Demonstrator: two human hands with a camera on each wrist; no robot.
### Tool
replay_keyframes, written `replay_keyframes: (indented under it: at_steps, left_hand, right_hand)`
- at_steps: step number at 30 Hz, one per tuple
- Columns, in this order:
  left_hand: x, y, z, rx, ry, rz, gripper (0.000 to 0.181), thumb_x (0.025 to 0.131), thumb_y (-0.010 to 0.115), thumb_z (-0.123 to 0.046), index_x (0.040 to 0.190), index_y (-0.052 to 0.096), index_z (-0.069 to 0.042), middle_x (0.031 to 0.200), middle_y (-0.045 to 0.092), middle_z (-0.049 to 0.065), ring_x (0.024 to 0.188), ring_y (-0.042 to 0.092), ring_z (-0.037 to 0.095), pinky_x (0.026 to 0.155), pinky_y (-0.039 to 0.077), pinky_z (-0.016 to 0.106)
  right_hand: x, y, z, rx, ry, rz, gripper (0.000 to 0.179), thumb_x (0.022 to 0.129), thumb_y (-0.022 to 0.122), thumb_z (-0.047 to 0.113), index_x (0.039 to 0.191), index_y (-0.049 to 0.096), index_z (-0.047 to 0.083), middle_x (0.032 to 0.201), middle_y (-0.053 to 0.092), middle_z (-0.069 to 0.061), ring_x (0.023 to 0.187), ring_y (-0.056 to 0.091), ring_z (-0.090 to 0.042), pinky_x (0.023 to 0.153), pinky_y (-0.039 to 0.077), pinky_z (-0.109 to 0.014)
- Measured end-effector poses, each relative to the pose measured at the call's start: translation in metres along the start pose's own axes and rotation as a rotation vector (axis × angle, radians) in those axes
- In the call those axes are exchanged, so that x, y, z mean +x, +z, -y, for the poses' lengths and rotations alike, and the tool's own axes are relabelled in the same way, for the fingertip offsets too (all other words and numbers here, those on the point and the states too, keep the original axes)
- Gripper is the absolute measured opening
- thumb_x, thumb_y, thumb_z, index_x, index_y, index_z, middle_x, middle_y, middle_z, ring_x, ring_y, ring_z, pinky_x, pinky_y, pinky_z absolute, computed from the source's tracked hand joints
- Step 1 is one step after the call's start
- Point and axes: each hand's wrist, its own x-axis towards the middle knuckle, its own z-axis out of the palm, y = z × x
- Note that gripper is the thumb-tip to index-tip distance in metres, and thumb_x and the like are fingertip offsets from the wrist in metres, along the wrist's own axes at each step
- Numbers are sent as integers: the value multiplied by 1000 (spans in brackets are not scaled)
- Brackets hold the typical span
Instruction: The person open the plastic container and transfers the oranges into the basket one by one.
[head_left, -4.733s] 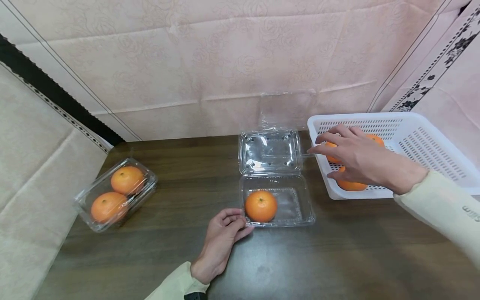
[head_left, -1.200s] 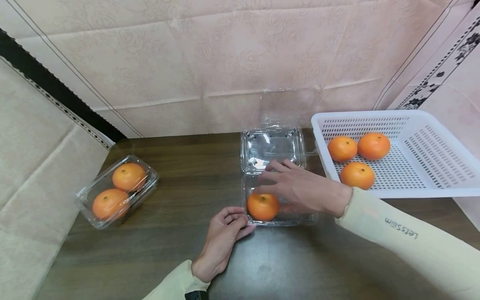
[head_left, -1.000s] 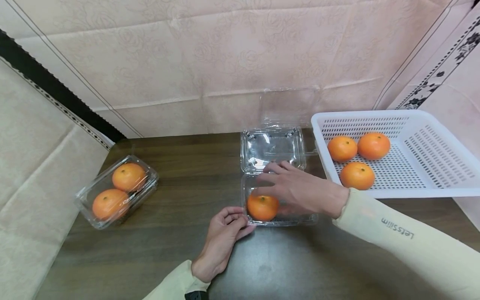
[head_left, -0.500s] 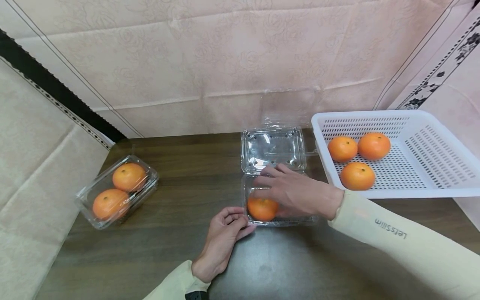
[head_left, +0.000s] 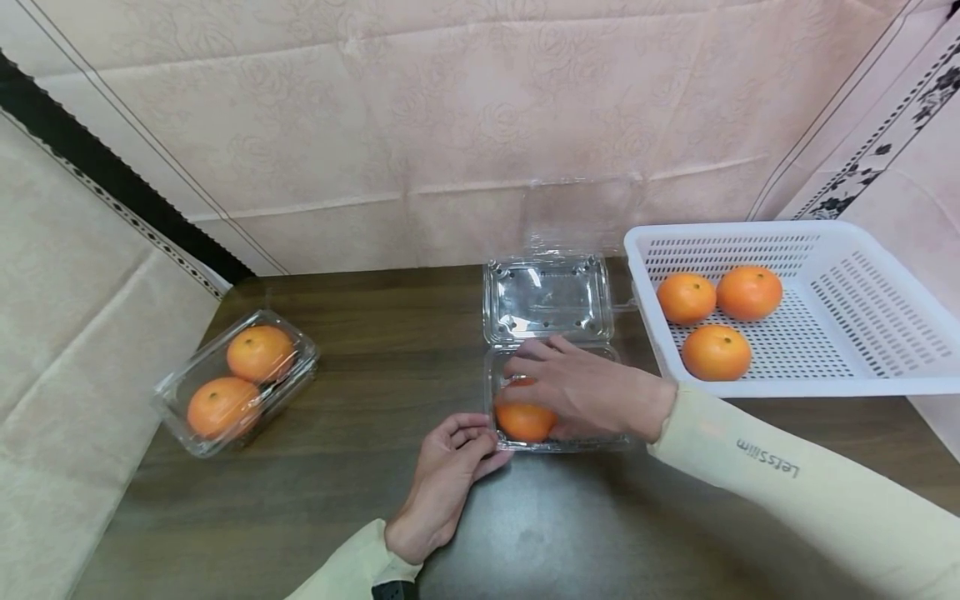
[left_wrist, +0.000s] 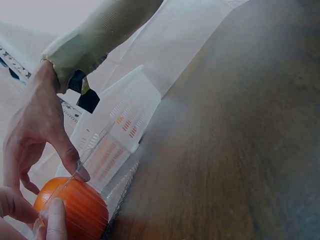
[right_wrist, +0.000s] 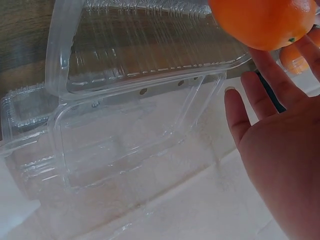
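Observation:
A clear plastic clamshell container [head_left: 576,447] lies on the table with its lid [head_left: 549,302] folded back. One orange [head_left: 525,422] sits in its left half. My left hand [head_left: 437,493] pinches the container's front left corner. Over the tray, my right hand [head_left: 585,390] has its thumb and fingers around the orange from the right and above. In the left wrist view, the right thumb [left_wrist: 75,162] lies at the orange's top. The right wrist view shows fingers [right_wrist: 272,75] against the orange's far side.
At the right stands a white perforated basket [head_left: 862,386] with three oranges [head_left: 716,352] at its left end. A closed clear container [head_left: 180,387] holding two oranges [head_left: 260,354] lies at the left. More clear plastic [head_left: 581,217] stands behind the lid, before the cloth backdrop [head_left: 450,108].
My right hand has come from the basket to the container, then slid left and down onto the orange. My left hand stays at the container's corner.

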Motion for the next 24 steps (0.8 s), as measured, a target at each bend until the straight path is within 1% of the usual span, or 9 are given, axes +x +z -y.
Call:
replay_keyframes:
  at_steps: [4,8,14,18,24]
  left_hand:
    - [0,0,0,1,-4,-2,31,94,65,2,123,54,7,102,60,8,92,68,16,86,65,29]
    - [1,0,0,-3,-3,-1,31,94,64,3,123,53,8,102,60,8,91,68,16,86,65,30]
    - [1,0,0,-2,0,0,31,93,64,3,122,54,8,101,60,8,91,67,16,86,65,29]
    - [1,0,0,-5,3,2,31,93,64,4,122,53,8,101,59,8,91,67,16,86,65,30]
    - [1,0,0,3,-4,1,31,93,64,3,122,54,7,102,60,8,91,68,16,86,65,29]
  right_hand:
    - [0,1,0,-3,-9,1,64,74,92,32,132,63,28,133,61,-1,130,47,-26,113,46,-52]
    - [1,2,0,-8,-1,19,66,75,92,32,134,61,28,133,61,-2,130,46,-26,114,46,-54]
    - [1,3,0,-10,9,37,68,76,91,35,136,59,28,134,62,-3,134,47,-28,117,44,-54]
    - [0,4,0,-4,12,38,67,76,91,35,135,58,28,134,62,-3,135,47,-28,118,44,-55]
    - [0,4,0,10,13,52,66,79,89,33,136,58,26,138,61,-5,138,46,-31,121,40,-57]
